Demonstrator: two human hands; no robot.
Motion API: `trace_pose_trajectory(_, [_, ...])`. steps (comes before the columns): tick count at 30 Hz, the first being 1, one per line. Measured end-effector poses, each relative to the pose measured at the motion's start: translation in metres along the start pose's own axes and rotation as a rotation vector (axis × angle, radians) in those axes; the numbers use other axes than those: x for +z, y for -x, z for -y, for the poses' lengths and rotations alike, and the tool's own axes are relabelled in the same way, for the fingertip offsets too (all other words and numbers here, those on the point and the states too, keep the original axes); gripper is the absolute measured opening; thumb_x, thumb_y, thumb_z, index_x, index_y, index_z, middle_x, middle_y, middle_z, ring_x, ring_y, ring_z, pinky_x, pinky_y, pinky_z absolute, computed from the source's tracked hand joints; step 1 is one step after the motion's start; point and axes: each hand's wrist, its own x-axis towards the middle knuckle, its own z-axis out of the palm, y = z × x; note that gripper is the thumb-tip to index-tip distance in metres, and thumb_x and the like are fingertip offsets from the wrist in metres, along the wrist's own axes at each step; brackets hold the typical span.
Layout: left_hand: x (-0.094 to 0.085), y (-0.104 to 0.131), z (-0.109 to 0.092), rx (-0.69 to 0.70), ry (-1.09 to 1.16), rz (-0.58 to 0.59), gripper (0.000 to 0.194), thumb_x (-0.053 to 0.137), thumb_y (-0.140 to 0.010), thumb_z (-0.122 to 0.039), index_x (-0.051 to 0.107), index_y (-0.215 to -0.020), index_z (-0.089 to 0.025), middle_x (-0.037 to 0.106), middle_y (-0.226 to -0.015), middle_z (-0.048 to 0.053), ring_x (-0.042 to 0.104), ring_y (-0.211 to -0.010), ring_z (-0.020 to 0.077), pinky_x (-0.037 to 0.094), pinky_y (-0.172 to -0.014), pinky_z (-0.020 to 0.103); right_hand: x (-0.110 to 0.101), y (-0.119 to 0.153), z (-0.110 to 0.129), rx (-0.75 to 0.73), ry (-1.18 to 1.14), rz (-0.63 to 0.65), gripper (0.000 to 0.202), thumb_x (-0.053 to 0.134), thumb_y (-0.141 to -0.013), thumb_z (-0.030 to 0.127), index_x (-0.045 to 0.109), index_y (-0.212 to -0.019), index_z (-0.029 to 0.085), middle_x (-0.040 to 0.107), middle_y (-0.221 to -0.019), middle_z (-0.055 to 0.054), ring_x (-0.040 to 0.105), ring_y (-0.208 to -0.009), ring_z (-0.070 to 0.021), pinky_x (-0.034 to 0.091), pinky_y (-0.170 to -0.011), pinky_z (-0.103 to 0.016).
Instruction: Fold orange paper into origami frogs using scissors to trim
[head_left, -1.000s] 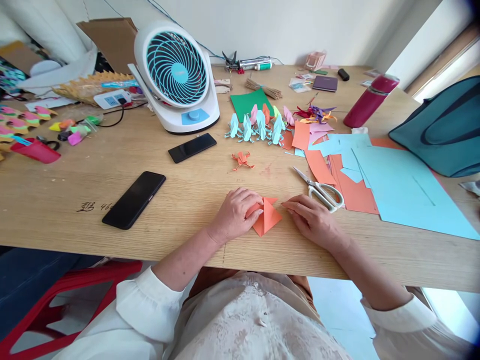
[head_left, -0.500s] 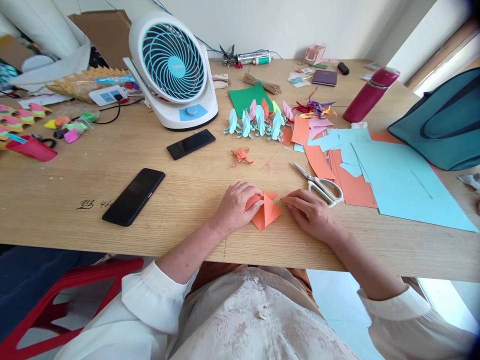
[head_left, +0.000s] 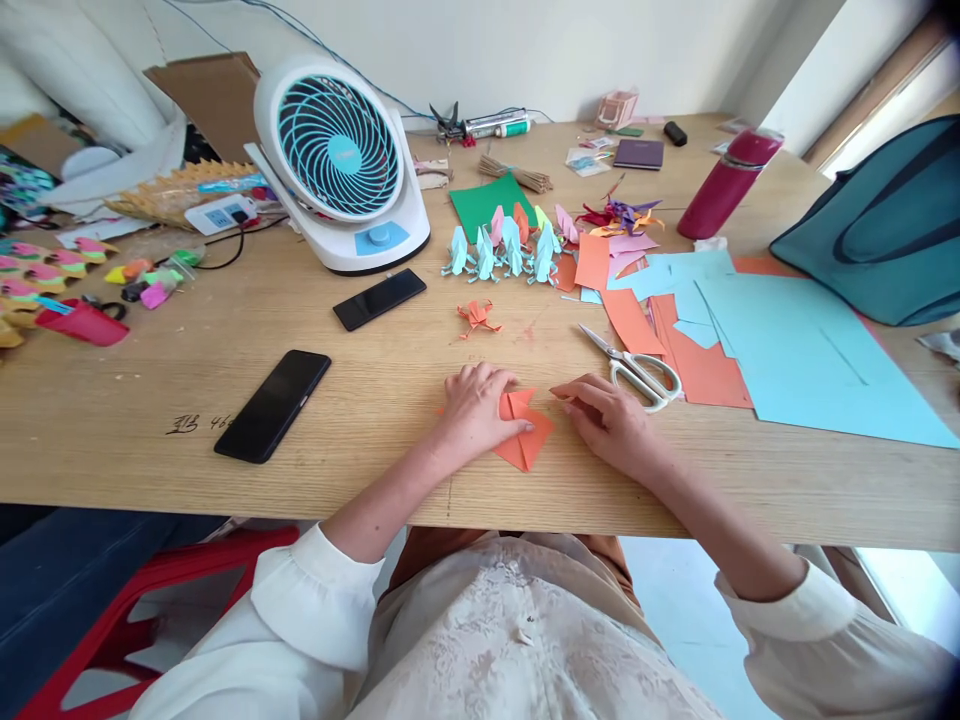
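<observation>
A folded piece of orange origami paper (head_left: 529,440) lies flat on the table in front of me, creased with pointed flaps. My left hand (head_left: 480,410) rests over its left part, thumb across the paper and fingers curled at its upper edge, hiding some of it. Just right of the paper, my right hand (head_left: 604,415) is apart from it, fingers drawn together. What those fingertips pinch, if anything, is too small to make out. Scissors (head_left: 637,370) with white handles lie beyond the right hand. A finished orange paper frog (head_left: 478,317) sits beyond the left hand.
Blue paper frogs (head_left: 514,250) stand in a row farther back. Orange sheets (head_left: 701,355) and a large light-blue sheet (head_left: 817,350) cover the right side. Two phones (head_left: 274,405) lie left, near a fan (head_left: 341,160). A red bottle (head_left: 727,185) and a teal bag (head_left: 877,230) stand right.
The left thumb has come down flatter across the orange paper, and the paper's flaps now spread differently, with a tip showing left of the hand. The right hand stays just beside it.
</observation>
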Motion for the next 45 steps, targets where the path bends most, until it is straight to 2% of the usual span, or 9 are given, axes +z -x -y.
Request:
trace_pose_trajectory(4, [-0.01, -0.008, 0.001, -0.085, 0.17, 0.059, 0.032, 0.086, -0.062, -0.029, 0.064, -0.084, -0.021, 0.062, -0.093, 0.003, 0.057, -0.097, 0.0254, 0.044, -0.087, 0.04, 0.003, 0.0, 0.006, 0.12, -0.114, -0.001, 0.021, 0.051, -0.096, 0.023, 0.067, -0.109, 0.021, 0.069, -0.099, -0.008, 0.063, -0.074, -0.0174, 0.049, -0.063, -0.031])
trace_pose_trajectory(8, [-0.02, -0.013, 0.001, -0.087, 0.321, 0.14, 0.021, 0.077, -0.072, -0.025, 0.058, -0.08, -0.02, 0.063, -0.078, -0.002, 0.058, -0.072, 0.0147, 0.044, -0.066, 0.027, 0.002, -0.005, 0.016, 0.197, -0.198, 0.023, 0.02, 0.055, -0.095, 0.03, 0.068, -0.107, 0.021, 0.071, -0.094, -0.006, 0.061, -0.07, -0.0166, 0.046, -0.061, -0.03])
trace_pose_trajectory(13, [-0.03, -0.015, -0.004, -0.132, 0.691, 0.222, 0.026, 0.078, -0.069, -0.029, 0.058, -0.081, -0.018, 0.059, -0.069, -0.005, 0.053, -0.062, 0.0106, 0.038, -0.057, 0.023, 0.003, -0.013, 0.029, 0.279, -0.41, 0.086, 0.024, 0.062, -0.092, 0.042, 0.07, -0.093, 0.019, 0.069, -0.081, -0.003, 0.056, -0.067, -0.0147, 0.04, -0.058, -0.027])
trace_pose_trajectory(15, [-0.033, -0.014, -0.007, -0.156, 0.8, 0.256, 0.03, 0.08, -0.067, -0.031, 0.06, -0.085, -0.018, 0.057, -0.067, -0.006, 0.051, -0.061, 0.0096, 0.038, -0.058, 0.023, 0.006, -0.013, 0.029, 0.278, -0.534, 0.079, 0.027, 0.064, -0.09, 0.044, 0.068, -0.084, 0.018, 0.066, -0.074, -0.001, 0.052, -0.064, -0.0135, 0.038, -0.056, -0.026])
trace_pose_trajectory(18, [-0.038, -0.012, -0.008, -0.186, 0.921, 0.305, 0.031, 0.079, -0.069, -0.032, 0.063, -0.092, -0.017, 0.062, -0.071, -0.004, 0.056, -0.066, 0.0096, 0.042, -0.065, 0.023, 0.009, -0.011, 0.026, 0.28, -0.656, 0.049, 0.029, 0.066, -0.089, 0.045, 0.064, -0.077, 0.018, 0.061, -0.069, 0.001, 0.048, -0.062, -0.0126, 0.037, -0.057, -0.026])
trace_pose_trajectory(26, [-0.04, -0.012, -0.018, -0.19, 0.907, 0.247, 0.023, 0.079, -0.07, -0.03, 0.065, -0.081, -0.016, 0.068, -0.069, -0.001, 0.06, -0.063, 0.0104, 0.043, -0.062, 0.023, 0.009, -0.011, 0.027, 0.28, -0.657, 0.036, 0.03, 0.067, -0.089, 0.045, 0.062, -0.076, 0.019, 0.056, -0.069, 0.001, 0.046, -0.063, -0.0123, 0.035, -0.058, -0.026])
trace_pose_trajectory(32, [-0.039, -0.011, -0.02, -0.23, 0.924, 0.248, 0.024, 0.08, -0.071, -0.031, 0.068, -0.085, -0.015, 0.072, -0.077, 0.001, 0.066, -0.07, 0.0123, 0.047, -0.068, 0.025, 0.009, -0.01, 0.026, 0.288, -0.692, 0.014, 0.036, 0.069, -0.087, 0.049, 0.059, -0.072, 0.019, 0.053, -0.067, 0.002, 0.043, -0.062, -0.0116, 0.033, -0.056, -0.026])
trace_pose_trajectory(38, [-0.039, -0.01, -0.021, -0.188, 0.91, 0.231, 0.024, 0.077, -0.075, -0.029, 0.069, -0.093, -0.015, 0.072, -0.077, 0.0, 0.067, -0.075, 0.013, 0.05, -0.074, 0.026, 0.009, -0.009, 0.026, 0.303, -0.705, 0.015, 0.04, 0.071, -0.084, 0.052, 0.057, -0.068, 0.018, 0.048, -0.063, 0.002, 0.039, -0.06, -0.0112, 0.03, -0.054, -0.026])
trace_pose_trajectory(45, [-0.042, -0.011, -0.021, -0.164, 0.851, 0.213, 0.021, 0.078, -0.074, -0.029, 0.068, -0.086, -0.015, 0.07, -0.073, 0.0, 0.063, -0.068, 0.012, 0.047, -0.066, 0.025, 0.005, -0.007, 0.027, 0.367, -0.697, 0.025, 0.043, 0.071, -0.082, 0.056, 0.062, -0.067, 0.018, 0.047, -0.061, 0.002, 0.038, -0.058, -0.011, 0.029, -0.053, -0.027])
